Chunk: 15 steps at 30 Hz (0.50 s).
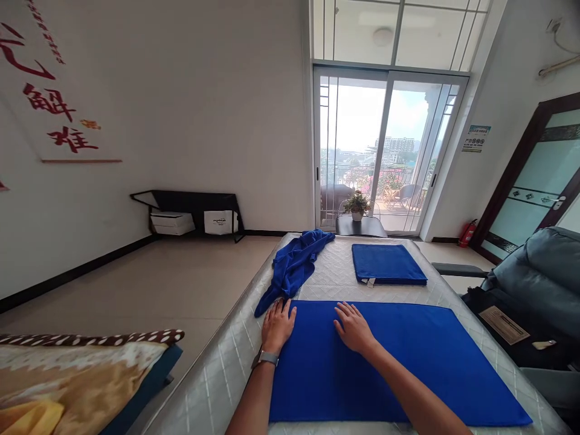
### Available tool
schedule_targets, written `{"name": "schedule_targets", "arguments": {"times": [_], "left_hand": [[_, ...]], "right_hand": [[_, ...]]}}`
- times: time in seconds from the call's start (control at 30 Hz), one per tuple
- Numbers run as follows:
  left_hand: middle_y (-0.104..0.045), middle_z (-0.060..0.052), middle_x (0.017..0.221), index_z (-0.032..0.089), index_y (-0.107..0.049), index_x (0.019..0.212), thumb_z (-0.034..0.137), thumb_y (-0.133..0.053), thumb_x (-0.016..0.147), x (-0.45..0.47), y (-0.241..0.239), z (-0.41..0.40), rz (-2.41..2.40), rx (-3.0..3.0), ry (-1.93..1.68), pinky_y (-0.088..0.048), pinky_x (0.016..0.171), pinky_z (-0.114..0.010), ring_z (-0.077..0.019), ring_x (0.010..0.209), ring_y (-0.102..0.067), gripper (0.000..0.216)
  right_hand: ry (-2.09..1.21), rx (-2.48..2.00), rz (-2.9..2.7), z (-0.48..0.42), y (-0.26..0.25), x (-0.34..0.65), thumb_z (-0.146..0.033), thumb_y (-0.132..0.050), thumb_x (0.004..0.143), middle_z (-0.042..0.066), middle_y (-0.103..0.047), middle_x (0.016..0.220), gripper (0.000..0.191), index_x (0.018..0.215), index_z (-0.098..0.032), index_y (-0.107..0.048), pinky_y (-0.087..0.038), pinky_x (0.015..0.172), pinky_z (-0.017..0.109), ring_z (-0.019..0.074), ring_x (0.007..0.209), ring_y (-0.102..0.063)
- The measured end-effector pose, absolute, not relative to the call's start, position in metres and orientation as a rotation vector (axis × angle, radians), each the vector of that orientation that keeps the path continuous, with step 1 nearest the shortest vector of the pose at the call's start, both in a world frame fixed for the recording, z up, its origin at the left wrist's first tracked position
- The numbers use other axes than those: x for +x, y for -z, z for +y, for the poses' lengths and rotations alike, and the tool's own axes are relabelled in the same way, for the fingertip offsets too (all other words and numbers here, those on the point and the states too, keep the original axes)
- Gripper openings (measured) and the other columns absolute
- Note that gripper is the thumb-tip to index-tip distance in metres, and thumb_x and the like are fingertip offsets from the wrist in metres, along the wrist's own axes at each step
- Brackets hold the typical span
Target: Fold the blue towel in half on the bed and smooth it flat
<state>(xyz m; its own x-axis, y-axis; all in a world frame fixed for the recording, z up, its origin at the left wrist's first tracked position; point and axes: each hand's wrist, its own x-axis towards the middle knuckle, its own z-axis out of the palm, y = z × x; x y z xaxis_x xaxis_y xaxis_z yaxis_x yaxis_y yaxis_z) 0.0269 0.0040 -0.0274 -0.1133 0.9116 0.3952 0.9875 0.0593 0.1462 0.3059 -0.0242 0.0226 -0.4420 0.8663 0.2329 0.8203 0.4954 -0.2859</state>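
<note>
A blue towel (326,374) lies spread flat on the pale quilted mattress (226,368) in front of me. My left hand (277,326), with a watch on the wrist, rests on the towel's far left corner, fingers stretched out. Palm down near the middle of its far edge is my right hand (354,327), fingers spread. Neither hand grips anything. Just beyond my left fingers lies a crumpled blue towel (296,260). A neatly folded stack of blue cloth (387,263), with a white label at its front edge, sits farther back on the right.
A dark chair (361,226) holding a potted plant (357,206) stands past the mattress's far end. At right is a dark armchair (539,272) with a black bag (493,314). Patterned bedding (90,368) lies at lower left. A low black rack (194,208) stands by the wall.
</note>
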Motion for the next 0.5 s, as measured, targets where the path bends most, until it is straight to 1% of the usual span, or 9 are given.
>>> {"name": "schedule_targets", "arguments": {"times": [0.13,0.23,0.37,0.5], "left_hand": [[-0.057,-0.017,0.148,0.017,-0.056,0.144,0.040,-0.038,0.102,0.025,0.030,0.006,-2.138,-1.937,0.561,-0.036,0.117,-0.047,-0.0303,0.139,-0.049,0.051],[-0.057,-0.016,0.148,0.017,-0.057,0.143,0.040,-0.039,0.101,0.023,0.033,0.007,-2.121,-1.941,0.575,-0.036,0.117,-0.046,-0.0297,0.139,-0.050,0.051],[-0.059,-0.015,0.147,0.018,-0.059,0.142,0.041,-0.040,0.101,0.021,0.035,0.007,-2.102,-1.941,0.605,-0.037,0.116,-0.047,-0.0302,0.137,-0.051,0.051],[-0.059,-0.016,0.146,0.018,-0.059,0.142,0.041,-0.040,0.100,0.020,0.036,0.006,-2.089,-1.952,0.632,-0.037,0.116,-0.048,-0.0308,0.138,-0.050,0.051]], "right_hand": [[-0.327,-1.408,-2.440,-0.019,-0.022,0.248,-0.048,-0.031,0.103,0.009,-0.037,0.162,0.061,0.154,-0.017,-0.041,-0.021,0.125,0.045,0.0245,0.152,-0.027],[-0.357,-1.420,-2.453,-0.018,-0.016,0.246,-0.049,-0.030,0.103,0.008,-0.032,0.164,0.062,0.157,-0.019,-0.036,-0.018,0.125,0.046,0.0245,0.153,-0.025],[-0.362,-1.461,-2.451,-0.019,-0.013,0.294,-0.051,-0.028,0.103,0.004,-0.031,0.165,0.062,0.158,-0.022,-0.034,-0.015,0.126,0.044,0.0220,0.154,-0.022],[-0.321,-1.600,-2.407,-0.018,-0.010,0.378,-0.055,-0.025,0.103,0.002,-0.031,0.165,0.064,0.159,-0.025,-0.032,-0.014,0.126,0.042,0.0203,0.154,-0.021]]}}
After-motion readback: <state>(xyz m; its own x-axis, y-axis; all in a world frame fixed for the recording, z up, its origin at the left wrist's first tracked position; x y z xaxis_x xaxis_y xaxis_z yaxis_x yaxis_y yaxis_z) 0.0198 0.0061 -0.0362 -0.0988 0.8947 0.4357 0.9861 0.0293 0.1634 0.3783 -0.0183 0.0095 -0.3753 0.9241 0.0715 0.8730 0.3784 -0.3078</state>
